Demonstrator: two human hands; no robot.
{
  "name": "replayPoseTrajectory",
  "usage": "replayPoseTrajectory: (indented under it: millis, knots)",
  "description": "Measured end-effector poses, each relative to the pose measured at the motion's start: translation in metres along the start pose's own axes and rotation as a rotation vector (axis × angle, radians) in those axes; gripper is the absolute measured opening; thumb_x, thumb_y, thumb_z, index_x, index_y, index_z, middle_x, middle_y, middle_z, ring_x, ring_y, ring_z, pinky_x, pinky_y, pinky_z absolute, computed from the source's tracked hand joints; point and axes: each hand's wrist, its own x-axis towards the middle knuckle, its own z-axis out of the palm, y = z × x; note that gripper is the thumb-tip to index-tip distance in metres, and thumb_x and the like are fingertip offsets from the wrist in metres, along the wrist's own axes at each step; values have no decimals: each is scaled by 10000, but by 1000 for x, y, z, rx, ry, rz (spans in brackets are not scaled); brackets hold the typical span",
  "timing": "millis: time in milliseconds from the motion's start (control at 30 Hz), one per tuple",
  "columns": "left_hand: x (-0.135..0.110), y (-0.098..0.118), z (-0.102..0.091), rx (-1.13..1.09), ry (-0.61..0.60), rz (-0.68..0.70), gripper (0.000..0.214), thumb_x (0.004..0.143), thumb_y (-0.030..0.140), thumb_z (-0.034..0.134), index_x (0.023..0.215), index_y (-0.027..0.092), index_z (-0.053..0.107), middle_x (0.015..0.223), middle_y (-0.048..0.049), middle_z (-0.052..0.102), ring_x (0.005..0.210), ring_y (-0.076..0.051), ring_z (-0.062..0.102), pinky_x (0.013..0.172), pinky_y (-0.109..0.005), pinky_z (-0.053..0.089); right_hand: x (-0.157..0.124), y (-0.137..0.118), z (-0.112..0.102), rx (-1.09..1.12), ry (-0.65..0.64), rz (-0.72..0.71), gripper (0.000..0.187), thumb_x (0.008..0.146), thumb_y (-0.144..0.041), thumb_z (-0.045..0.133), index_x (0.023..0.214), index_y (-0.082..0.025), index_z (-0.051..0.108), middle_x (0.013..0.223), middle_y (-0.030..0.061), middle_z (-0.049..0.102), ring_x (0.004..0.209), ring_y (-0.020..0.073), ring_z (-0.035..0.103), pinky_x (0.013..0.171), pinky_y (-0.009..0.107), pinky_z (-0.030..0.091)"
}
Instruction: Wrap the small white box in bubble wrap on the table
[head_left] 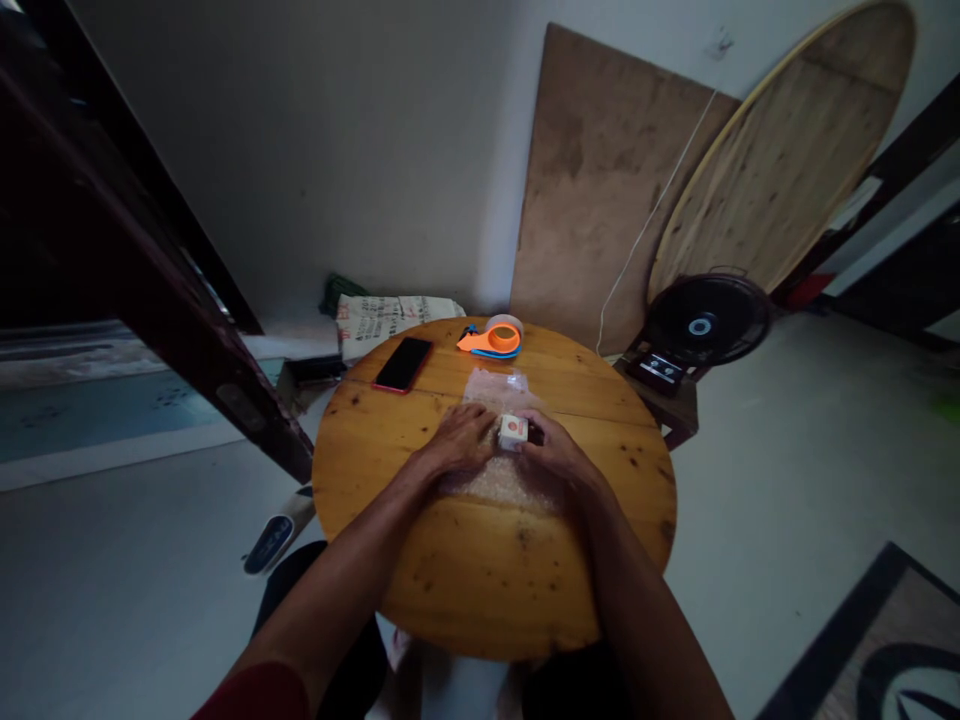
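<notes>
A small white box point(514, 432) with a reddish print on top sits on a sheet of clear bubble wrap point(499, 488) on the round wooden table. My right hand point(555, 450) grips the box from its right side, fingers behind and thumb toward the front. On the other side, my left hand point(465, 438) lies palm down on the bubble wrap, fingers stretched toward the box's left face. Whether those fingertips touch the box is hard to see. Beyond the far edge of the wrap lies an orange and blue tape dispenser point(495, 340) with a roll of tape.
A phone point(405, 364) with a red edge lies at the table's point(480, 580) far left. A black fan point(701, 325) stands to the right, before leaning wooden boards point(600, 170). A printed sack point(390, 318) lies behind the table. The wall is close behind.
</notes>
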Motion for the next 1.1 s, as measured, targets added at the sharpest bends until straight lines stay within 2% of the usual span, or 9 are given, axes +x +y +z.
replayPoseTrajectory:
  millis: [433,567,667,767,833,900,1000,1100]
  knots:
    - [-1,-1,1,-25,8,3,368,800,279,540,1162,220,572,1224,-90,592,1160,-255,519,1020,-416,378,-1,4,-3,-65,-9,-71,478,692,-148,614,1164,-219,590,1090,30,651,987,211,584,891,333,447]
    - [1,-2,4,-54,4,-28,389,785,256,545,1170,217,583,1249,-87,590,1175,-250,517,1046,-419,372,-2,4,-4,-62,13,-58,492,675,-143,628,1160,-217,599,1089,34,653,988,218,583,906,348,443]
    - [2,0,-3,-87,13,-82,459,781,255,546,1234,184,551,1299,-104,558,1197,-244,509,1043,-387,390,-3,2,-5,13,15,-28,530,658,-168,671,1179,-235,597,1103,36,653,1009,224,584,914,358,445]
    - [-6,11,-20,-33,22,-108,533,768,257,559,1292,164,513,1314,-128,542,1195,-266,507,1040,-410,390,-4,-3,-6,159,27,-27,478,688,-268,690,1157,-230,607,1124,38,644,1041,224,585,930,365,444]
    - [-21,24,-32,32,-8,-30,514,768,259,565,1277,198,529,1275,-108,570,1205,-275,496,1061,-439,357,-4,-6,-6,257,73,-15,401,725,-331,666,1107,-217,625,1114,41,648,1047,222,588,939,371,442]
    - [-40,41,-37,113,-36,33,541,746,278,598,1279,221,525,1308,-109,547,1299,-313,403,1108,-506,268,-4,-7,-7,316,143,2,359,746,-358,647,1076,-218,636,1112,43,654,1062,223,584,956,375,433]
    - [-66,65,-31,168,-71,34,559,705,234,625,1254,259,524,1374,-93,490,1354,-322,331,1143,-560,153,-2,-5,-7,340,221,0,349,751,-372,642,1069,-230,639,1123,36,657,1095,222,569,987,372,409]
    - [-76,79,-17,194,-51,4,543,700,188,610,1231,253,521,1395,-96,464,1361,-321,321,1147,-563,147,-2,-2,-6,366,236,5,342,759,-404,623,1050,-226,645,1085,29,668,1052,214,584,953,356,430]
